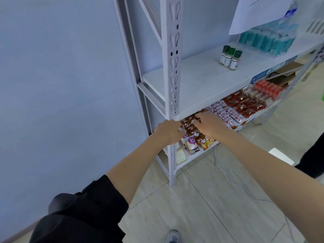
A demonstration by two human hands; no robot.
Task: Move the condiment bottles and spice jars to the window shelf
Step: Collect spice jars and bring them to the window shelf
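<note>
Three spice jars (230, 57) with green caps stand upright in a tight group on the white middle shelf (192, 81) of a metal rack. Both my hands are lower down, at the bottom shelf. My left hand (168, 132) is just right of the rack's front post (172, 85), fingers curled onto the edge of a row of brown snack packets (190, 128). My right hand (208, 123) rests on the same row from the right, fingertips bent down onto the packets. The jars are far up and right of both hands.
The bottom shelf holds rows of red-and-white packets (226, 116), dark red packets (243, 106) and pale packets (181, 156). A shrink-wrapped pack of water bottles (270, 37) sits right of the jars under a hanging paper (259, 13). A wall is at the left, and a dark-clothed person (313, 155) stands at the right.
</note>
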